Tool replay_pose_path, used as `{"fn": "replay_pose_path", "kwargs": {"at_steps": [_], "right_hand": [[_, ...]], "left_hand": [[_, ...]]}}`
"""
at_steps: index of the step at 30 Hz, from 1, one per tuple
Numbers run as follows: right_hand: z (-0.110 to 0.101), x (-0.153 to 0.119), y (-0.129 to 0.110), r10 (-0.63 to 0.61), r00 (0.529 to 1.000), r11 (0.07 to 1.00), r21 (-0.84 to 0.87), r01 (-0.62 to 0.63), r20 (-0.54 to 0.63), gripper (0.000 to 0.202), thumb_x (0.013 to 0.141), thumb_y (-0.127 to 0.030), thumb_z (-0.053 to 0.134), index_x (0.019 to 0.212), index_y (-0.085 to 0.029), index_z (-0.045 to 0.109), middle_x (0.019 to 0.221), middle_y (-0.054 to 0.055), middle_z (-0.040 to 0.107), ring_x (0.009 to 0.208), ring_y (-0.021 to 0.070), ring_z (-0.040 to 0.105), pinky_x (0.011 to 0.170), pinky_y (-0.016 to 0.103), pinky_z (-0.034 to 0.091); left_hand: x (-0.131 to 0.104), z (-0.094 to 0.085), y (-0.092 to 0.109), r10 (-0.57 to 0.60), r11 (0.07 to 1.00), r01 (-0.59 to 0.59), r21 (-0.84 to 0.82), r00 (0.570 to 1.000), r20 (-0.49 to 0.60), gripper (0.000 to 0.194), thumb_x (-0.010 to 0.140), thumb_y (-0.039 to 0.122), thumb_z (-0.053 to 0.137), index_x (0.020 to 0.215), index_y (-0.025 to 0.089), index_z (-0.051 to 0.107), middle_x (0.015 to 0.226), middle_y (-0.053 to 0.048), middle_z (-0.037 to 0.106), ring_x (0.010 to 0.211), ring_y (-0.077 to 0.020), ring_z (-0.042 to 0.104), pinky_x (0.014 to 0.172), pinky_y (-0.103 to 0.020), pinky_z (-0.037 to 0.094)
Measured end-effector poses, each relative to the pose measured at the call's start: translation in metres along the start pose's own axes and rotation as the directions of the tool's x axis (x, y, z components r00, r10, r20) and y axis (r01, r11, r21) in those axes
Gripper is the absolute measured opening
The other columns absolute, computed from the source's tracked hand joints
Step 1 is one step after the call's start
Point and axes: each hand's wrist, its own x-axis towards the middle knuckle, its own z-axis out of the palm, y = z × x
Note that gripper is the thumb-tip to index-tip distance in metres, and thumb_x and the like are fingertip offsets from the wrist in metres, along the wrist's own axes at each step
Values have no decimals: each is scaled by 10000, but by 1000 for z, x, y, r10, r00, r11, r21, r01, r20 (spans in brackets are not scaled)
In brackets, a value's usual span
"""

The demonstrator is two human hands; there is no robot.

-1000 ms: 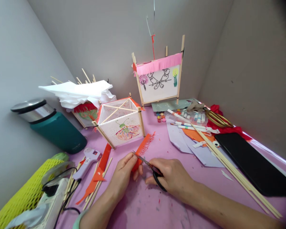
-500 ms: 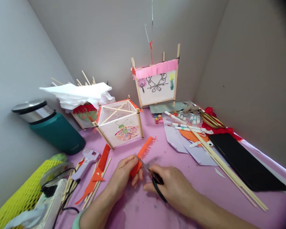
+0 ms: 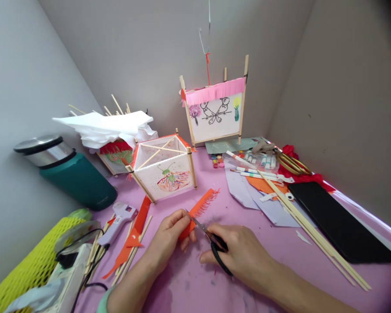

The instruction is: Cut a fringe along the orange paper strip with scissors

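A red-orange paper strip (image 3: 202, 203) with a fringed right edge is pinched in my left hand (image 3: 171, 237), its lower end between thumb and fingers. My right hand (image 3: 239, 252) grips black-handled scissors (image 3: 219, 252); their blades lie across the strip beside my left thumb. Just behind my hands stands a paper lantern (image 3: 169, 176) with a stick frame, red trim and a butterfly drawing. Farther back, a lantern (image 3: 217, 115) with pink fringe and drawn birds is beneath a wire hook.
To the left are a teal bottle (image 3: 80, 178), a glue gun (image 3: 119, 221), red paper (image 3: 133, 237), sticks and a power strip (image 3: 68, 278). On the right lie wooden sticks (image 3: 309, 221), a black phone-like slab (image 3: 339, 221), markers, paper sheets and gold-handled scissors (image 3: 291, 163).
My right hand and the scissors have shifted slightly right, and the fringed end of the strip has swung a little right. My left hand keeps its hold.
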Motion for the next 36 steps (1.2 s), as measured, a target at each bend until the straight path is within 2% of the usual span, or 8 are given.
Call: {"fn": "replay_pose_path", "kwargs": {"at_steps": [13,22,28,36], "right_hand": [[3,-1,0,-6,999,1000,15,6,-42,317,724,-509,678,744,-230,529,663,-61,572,585,113,482,538,216,261],[2,-2,-2,19,999,999,27,-18,-40,359,723,-566,652,758,-235,519,655,-66,558,571,111,464,526,215,246],[2,-2,-2,4,999,999,44,-2,-49,336,744,-517,659,722,-223,498,633,-72,537,552,102,443,525,208,241],[6,-2,2,-15,998,1000,17,16,-59,360,772,-552,608,716,-222,477,630,-68,532,552,104,434,529,214,243]], "left_hand": [[-2,5,-2,57,992,-55,110,998,-10,270,887,382,460,737,160,499,614,9,570,444,-67,390,457,-210,293],[-2,7,-4,147,953,-129,273,988,-46,273,903,380,430,738,170,483,630,22,532,485,-79,392,486,-220,294],[-4,8,-2,117,970,-103,221,992,-51,281,896,382,446,722,165,484,621,27,534,484,-73,390,491,-210,301],[-3,8,-3,59,995,-55,86,997,-47,261,882,366,480,719,162,482,610,22,564,460,-61,392,478,-197,309]]}}
